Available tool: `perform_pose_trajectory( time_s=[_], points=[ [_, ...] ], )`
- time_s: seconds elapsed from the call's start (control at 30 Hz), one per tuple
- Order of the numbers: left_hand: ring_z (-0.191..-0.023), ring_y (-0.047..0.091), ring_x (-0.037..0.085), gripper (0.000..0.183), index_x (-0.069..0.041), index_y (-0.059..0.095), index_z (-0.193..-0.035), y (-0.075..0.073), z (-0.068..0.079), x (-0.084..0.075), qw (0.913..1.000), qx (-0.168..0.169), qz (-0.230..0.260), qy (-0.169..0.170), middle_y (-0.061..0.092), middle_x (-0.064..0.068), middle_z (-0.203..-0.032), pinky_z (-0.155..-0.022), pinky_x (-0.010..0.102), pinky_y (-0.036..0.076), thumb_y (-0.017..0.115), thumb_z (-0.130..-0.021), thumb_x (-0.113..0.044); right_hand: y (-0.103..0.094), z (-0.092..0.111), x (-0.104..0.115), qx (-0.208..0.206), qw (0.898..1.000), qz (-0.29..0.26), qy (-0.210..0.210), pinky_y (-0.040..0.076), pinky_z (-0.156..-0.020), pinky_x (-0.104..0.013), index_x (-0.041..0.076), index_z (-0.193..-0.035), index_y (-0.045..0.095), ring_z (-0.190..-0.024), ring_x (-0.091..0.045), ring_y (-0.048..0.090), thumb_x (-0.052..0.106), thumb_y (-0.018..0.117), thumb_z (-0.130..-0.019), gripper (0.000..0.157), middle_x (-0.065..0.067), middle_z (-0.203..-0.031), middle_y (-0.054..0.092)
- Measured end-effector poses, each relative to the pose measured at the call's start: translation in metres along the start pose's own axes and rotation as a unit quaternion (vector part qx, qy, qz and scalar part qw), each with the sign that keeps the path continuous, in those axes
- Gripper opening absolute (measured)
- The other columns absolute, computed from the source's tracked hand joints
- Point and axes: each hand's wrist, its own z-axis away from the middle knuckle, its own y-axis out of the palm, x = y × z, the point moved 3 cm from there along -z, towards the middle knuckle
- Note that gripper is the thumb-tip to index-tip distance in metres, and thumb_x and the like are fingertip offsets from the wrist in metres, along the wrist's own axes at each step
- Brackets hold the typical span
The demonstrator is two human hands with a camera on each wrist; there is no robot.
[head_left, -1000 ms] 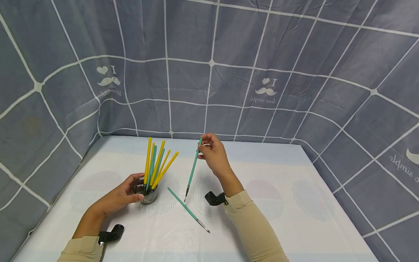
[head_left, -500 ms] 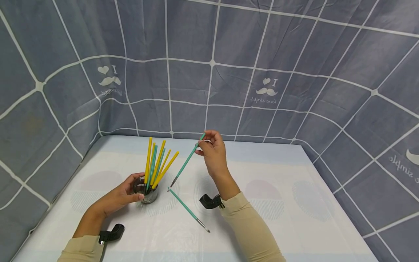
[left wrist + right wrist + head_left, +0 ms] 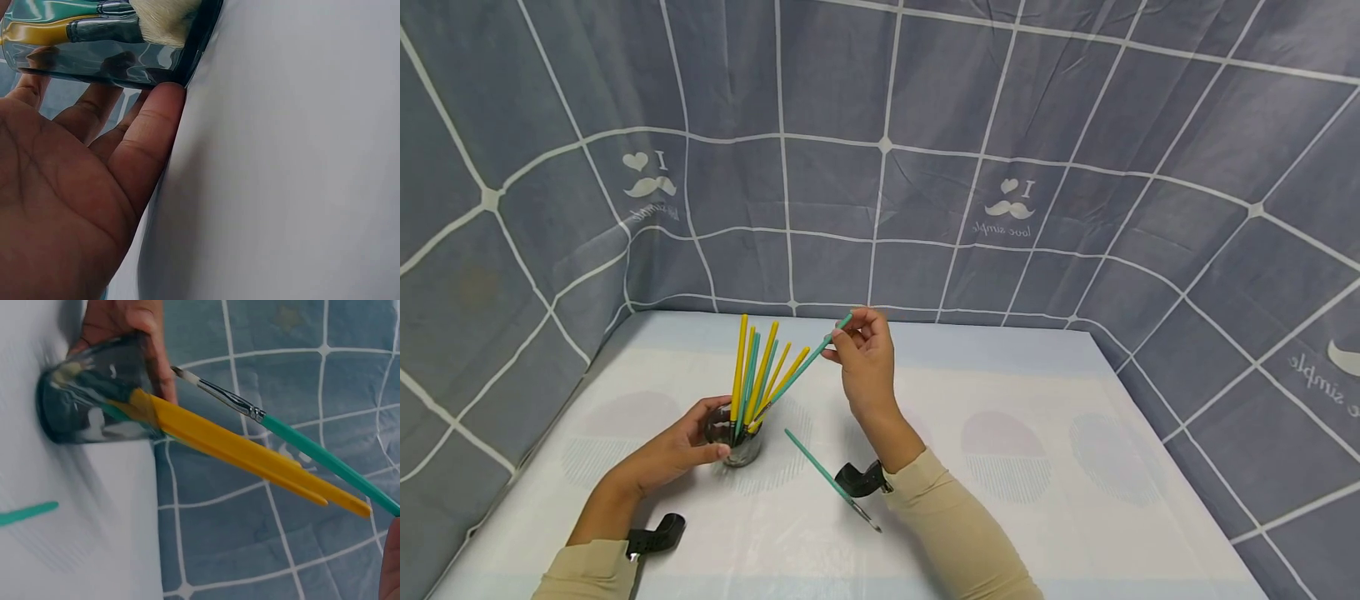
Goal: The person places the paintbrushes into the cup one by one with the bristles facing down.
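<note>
My left hand (image 3: 677, 450) holds a clear glass (image 3: 743, 454) by its left side, thumb in front and fingers behind. Several yellow and green paintbrushes stand in the glass, handles up; pale bristles (image 3: 164, 22) show near its bottom in the left wrist view. Between thumb and fingers, my right hand (image 3: 868, 367) pinches a green paintbrush (image 3: 805, 365) near its handle end. That brush slants down to the left, bristle tip overlapping the glass's mouth in the head view. From the right wrist, its bristles (image 3: 184, 375) appear just outside the rim, beside the left fingers.
Another green paintbrush (image 3: 817, 465) lies on the white-covered table (image 3: 1075, 542), right of the glass and partly behind the right wrist camera (image 3: 861, 481). A grey curtain (image 3: 940, 200) with white lines hangs behind the table and along both sides.
My right hand has moved left with the green paintbrush, which has tilted so its bristle end swung from above the table over to the glass. The left hand and glass have stayed put.
</note>
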Motion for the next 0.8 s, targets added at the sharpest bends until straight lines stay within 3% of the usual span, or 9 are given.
perform_pose_trajectory(
  time_s=[0.23, 0.53, 0.63, 0.8],
  points=[
    [-0.126, 0.044, 0.018, 0.069, -0.003, 0.026, -0.149, 0.001, 0.000, 0.000, 1.0000, -0.001, 0.000, -0.002, 0.037, 0.028, -0.147, -0.095, 0.017, 0.037, 0.067, -0.094, -0.009, 0.014, 0.016, -0.013, 0.022, 1.000, 0.015, -0.014, 0.056, -0.074, -0.029, 0.001, -0.115, 0.047, -0.089, -0.016, 0.058, -0.008, 0.054, -0.095, 0.023, -0.005, -0.099, 0.053],
    [-0.120, 0.043, -0.004, 0.069, -0.002, 0.025, -0.149, 0.001, 0.001, -0.001, 1.0000, 0.000, 0.000, 0.002, 0.033, 0.030, -0.148, -0.095, 0.015, 0.036, 0.067, -0.094, -0.009, 0.020, 0.029, -0.025, 0.030, 0.999, 0.022, 0.002, 0.057, -0.074, -0.032, -0.002, -0.116, 0.047, -0.089, -0.019, 0.058, -0.006, 0.055, -0.095, 0.022, -0.008, -0.099, 0.053],
    [-0.124, 0.043, 0.004, 0.070, -0.002, 0.025, -0.150, 0.001, 0.001, -0.001, 1.0000, 0.001, -0.004, -0.002, 0.033, 0.029, -0.149, -0.095, 0.016, 0.037, 0.067, -0.094, -0.010, 0.022, 0.033, -0.030, 0.041, 0.999, 0.027, 0.007, 0.057, -0.074, -0.034, -0.005, -0.116, 0.046, -0.089, -0.019, 0.057, -0.008, 0.055, -0.095, 0.024, -0.009, -0.099, 0.053],
    [-0.130, 0.041, 0.033, 0.070, -0.002, 0.025, -0.150, 0.001, 0.001, -0.003, 0.9999, 0.001, -0.001, -0.011, 0.036, 0.029, -0.146, -0.094, 0.018, 0.039, 0.067, -0.094, -0.011, 0.025, 0.038, -0.036, 0.055, 0.997, 0.039, 0.029, 0.057, -0.075, -0.036, -0.005, -0.117, 0.047, -0.089, -0.022, 0.057, -0.012, 0.053, -0.094, 0.025, -0.007, -0.100, 0.052]
  ],
)
